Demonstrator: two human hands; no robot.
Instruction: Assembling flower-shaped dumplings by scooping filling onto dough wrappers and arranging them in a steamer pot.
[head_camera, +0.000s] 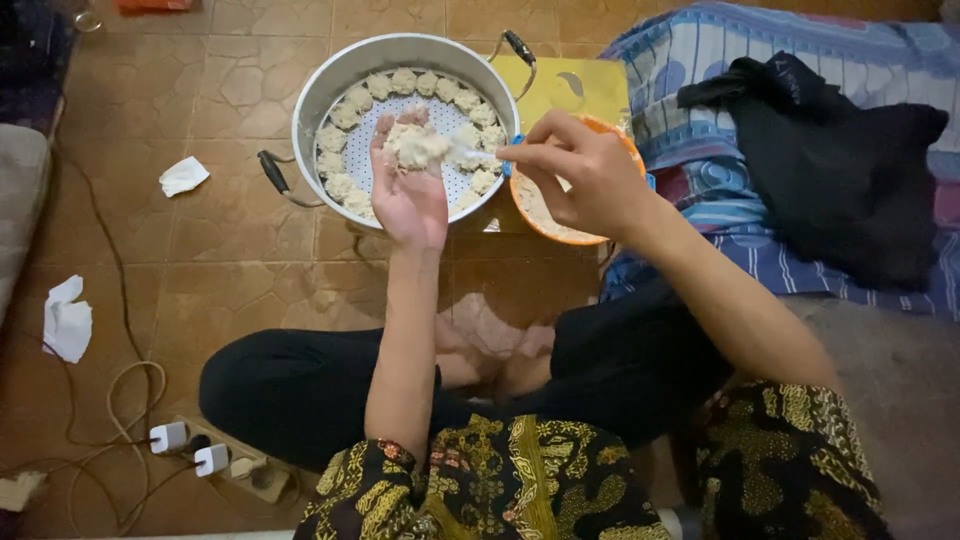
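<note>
Dumplings (345, 115) ring the inside of the steamer pan (325, 75); a bowl (535, 215) sits just right of it.

Brown tiled floor (240, 270) under warm light; striped blue bedding (760, 60) at right, crumpled tissues (68, 322) and a power strip (215, 462) at left.

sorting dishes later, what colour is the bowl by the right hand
Orange outside, pale inside; the bowl shows in the head view.
</note>
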